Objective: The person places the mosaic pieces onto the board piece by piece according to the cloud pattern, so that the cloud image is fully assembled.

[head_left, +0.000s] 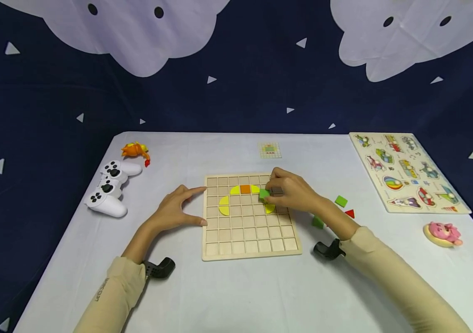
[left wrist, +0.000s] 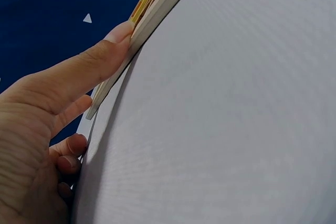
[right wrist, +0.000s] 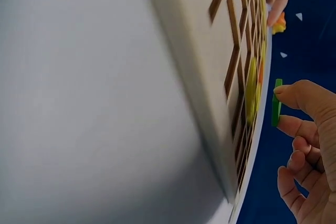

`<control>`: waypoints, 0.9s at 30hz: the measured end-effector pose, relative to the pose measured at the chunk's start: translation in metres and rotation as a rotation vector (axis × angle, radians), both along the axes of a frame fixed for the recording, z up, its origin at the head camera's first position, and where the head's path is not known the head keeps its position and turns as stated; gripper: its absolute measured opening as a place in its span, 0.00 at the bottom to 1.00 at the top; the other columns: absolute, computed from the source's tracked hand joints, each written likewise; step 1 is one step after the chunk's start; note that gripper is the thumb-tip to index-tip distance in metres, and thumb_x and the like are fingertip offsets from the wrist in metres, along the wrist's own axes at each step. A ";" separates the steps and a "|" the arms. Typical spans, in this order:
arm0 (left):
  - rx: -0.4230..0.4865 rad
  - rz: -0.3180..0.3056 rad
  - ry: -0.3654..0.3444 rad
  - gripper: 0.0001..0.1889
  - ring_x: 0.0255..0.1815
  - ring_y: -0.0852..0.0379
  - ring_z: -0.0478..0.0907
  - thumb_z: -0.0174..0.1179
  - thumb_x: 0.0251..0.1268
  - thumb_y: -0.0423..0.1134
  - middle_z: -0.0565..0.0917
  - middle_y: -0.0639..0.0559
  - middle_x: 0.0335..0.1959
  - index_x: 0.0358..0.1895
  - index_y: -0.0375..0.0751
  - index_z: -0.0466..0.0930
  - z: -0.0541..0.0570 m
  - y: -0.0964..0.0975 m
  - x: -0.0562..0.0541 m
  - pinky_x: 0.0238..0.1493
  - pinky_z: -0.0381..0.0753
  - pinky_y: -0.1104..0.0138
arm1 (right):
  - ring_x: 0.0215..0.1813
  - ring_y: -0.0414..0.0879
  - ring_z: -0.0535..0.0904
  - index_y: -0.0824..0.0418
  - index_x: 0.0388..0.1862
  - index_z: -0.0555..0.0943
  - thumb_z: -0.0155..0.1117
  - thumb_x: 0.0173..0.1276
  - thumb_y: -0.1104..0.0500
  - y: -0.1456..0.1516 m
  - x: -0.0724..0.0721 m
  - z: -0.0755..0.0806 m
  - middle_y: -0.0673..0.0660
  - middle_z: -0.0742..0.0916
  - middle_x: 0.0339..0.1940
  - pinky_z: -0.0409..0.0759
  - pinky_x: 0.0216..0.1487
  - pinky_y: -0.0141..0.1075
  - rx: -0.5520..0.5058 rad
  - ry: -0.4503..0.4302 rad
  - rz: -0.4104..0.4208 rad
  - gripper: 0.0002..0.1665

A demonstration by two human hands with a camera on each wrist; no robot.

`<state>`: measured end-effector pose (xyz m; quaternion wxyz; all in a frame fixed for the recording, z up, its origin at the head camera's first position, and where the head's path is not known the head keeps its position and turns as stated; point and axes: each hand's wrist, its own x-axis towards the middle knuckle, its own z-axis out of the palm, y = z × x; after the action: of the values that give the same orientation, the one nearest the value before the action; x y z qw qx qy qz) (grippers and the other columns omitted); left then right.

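Wooden and pale, the grid board (head_left: 249, 217) lies in the middle of the white table (head_left: 236, 291), and I place everything else from it. My right hand (head_left: 294, 190) hovers over the board's upper right cells, thumb and forefinger pinched on a green square tile (head_left: 264, 194); the right wrist view shows that tile (right wrist: 276, 102) held on edge just above the grid, not yet seated. My left hand (head_left: 176, 209) rests at the board's left edge with its fingers straight, thumb and index finger against the rim, holding nothing; the left wrist view shows the thumb tip (left wrist: 118, 32) touching the board's side.

On the board I see yellow half-round pieces (head_left: 224, 205) and an orange square (head_left: 245, 188) in the upper rows. Right of the board lie loose green tiles (head_left: 340, 200) and a red triangle (head_left: 349, 213). Beyond the board's far edge sits a small pattern card (head_left: 270, 149); its print is too small to read. Left of the board is a white game controller (head_left: 109, 188), with an orange toy (head_left: 135, 150) behind it. Far right lie a picture peg puzzle (head_left: 407, 171) and a pink toy (head_left: 443, 232). Grey writing on my left sleeve (head_left: 107, 291) is too blurred to make out.
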<state>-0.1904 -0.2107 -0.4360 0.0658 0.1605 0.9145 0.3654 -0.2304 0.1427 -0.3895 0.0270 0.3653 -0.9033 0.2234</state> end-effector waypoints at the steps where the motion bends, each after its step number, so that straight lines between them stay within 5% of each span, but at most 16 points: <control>1: -0.002 0.000 0.000 0.49 0.39 0.53 0.65 0.80 0.38 0.57 0.70 0.49 0.39 0.71 0.56 0.71 0.000 0.000 0.000 0.43 0.62 0.61 | 0.38 0.45 0.75 0.64 0.40 0.89 0.76 0.58 0.57 -0.004 0.000 0.000 0.53 0.78 0.37 0.78 0.42 0.40 0.000 0.001 0.010 0.14; 15: 0.005 -0.005 0.008 0.49 0.38 0.53 0.64 0.80 0.38 0.57 0.70 0.49 0.38 0.71 0.56 0.71 0.000 0.000 0.000 0.42 0.62 0.61 | 0.32 0.39 0.70 0.63 0.39 0.89 0.75 0.59 0.56 -0.043 0.000 -0.004 0.51 0.77 0.34 0.74 0.35 0.33 0.013 0.023 0.122 0.13; 27: 0.008 -0.006 0.007 0.49 0.38 0.53 0.64 0.79 0.38 0.57 0.69 0.49 0.38 0.71 0.55 0.71 -0.001 -0.001 0.000 0.42 0.61 0.61 | 0.33 0.43 0.73 0.61 0.33 0.87 0.75 0.60 0.57 -0.062 0.000 -0.007 0.53 0.80 0.33 0.72 0.41 0.40 0.060 0.092 0.158 0.09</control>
<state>-0.1903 -0.2114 -0.4368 0.0629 0.1647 0.9129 0.3681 -0.2306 0.0807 -0.3967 0.0401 0.4461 -0.8756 0.1808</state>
